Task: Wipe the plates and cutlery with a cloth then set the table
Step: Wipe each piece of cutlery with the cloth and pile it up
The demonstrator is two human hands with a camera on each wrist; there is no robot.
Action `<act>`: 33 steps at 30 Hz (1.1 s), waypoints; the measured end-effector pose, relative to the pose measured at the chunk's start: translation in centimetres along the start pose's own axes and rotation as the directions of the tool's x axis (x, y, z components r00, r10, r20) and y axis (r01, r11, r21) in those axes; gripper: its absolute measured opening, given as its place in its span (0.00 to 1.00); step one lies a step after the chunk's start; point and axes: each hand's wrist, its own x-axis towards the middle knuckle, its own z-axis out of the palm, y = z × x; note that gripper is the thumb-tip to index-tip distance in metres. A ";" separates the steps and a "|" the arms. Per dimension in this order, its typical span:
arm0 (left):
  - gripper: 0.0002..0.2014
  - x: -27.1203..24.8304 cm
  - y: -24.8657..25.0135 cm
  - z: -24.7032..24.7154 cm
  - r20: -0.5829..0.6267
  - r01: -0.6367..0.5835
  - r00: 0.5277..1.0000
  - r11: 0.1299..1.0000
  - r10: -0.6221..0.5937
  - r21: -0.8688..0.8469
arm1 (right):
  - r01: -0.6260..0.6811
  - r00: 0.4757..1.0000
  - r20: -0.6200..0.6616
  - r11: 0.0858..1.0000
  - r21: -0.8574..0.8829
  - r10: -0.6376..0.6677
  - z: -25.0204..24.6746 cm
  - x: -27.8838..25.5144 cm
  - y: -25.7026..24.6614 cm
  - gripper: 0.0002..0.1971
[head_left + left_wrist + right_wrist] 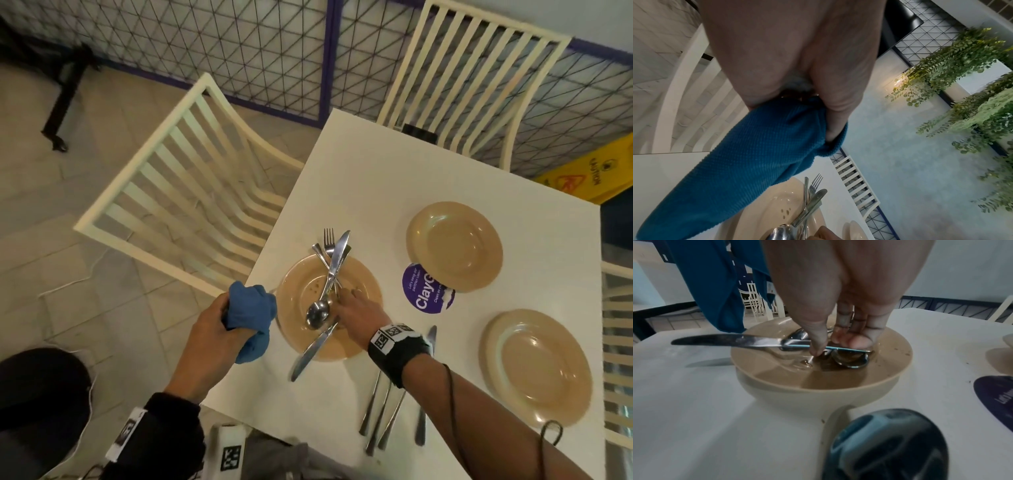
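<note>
At a white worktop [359, 178] flanked by slatted cream chairs [191, 192], we stand over three tan plates, two of them, the far plate [455, 246] and the right-hand plate [537, 366], lying bare and well apart from the action. The near plate [305, 294], speckled with brown spots, sits close to the worktop's left edge and carries a crossed heap of cutlery: a fork [329, 240], a long knife [337, 263], a spoon [318, 313] and a second knife [313, 349] whose blade juts out past the rim toward us. More cutlery [383, 421] lies on the worktop beneath our right forearm, beside a purple sticker [428, 294]. Our left hand [209, 332] hovers just off the worktop's edge, fingers curled tight around a bunched blue cloth [251, 311] that hangs beside the near plate. Our right hand [356, 308] reaches forward and down from the right, palm down, thumb and fingertips narrowed onto the heap near the spoon's bowl; the wrist view shows the thumb tip [817, 352] pressing against a handle, though whether a piece is actually pinched we cannot tell. The risk, as we judge it, lies in the tangle: lifting one piece could drag its crossed neighbours along, tip the overhanging knife off the rim, or nudge the plate toward the nearby edge, and wet metal could slip from so light a fingertip hold.
</note>
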 end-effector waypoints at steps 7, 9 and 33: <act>0.24 -0.5 0.6 1.2 -0.075 -0.018 0.997 0.990 0.007 -0.141 | 0.056 0.998 -0.024 0.993 0.104 -0.054 -0.5 -0.8 0.5 0.23; 0.20 -0.7 0.5 1.2 -0.095 -0.031 0.995 0.987 0.016 -0.157 | 0.052 0.998 -0.050 0.986 0.160 -0.045 -0.7 -1.1 0.7 0.22; 0.13 -2.2 9.6 17.1 0.010 -0.131 0.991 0.969 0.136 -0.209 | 0.148 0.913 -0.360 0.670 0.728 0.189 -11.0 -10.3 1.5 0.08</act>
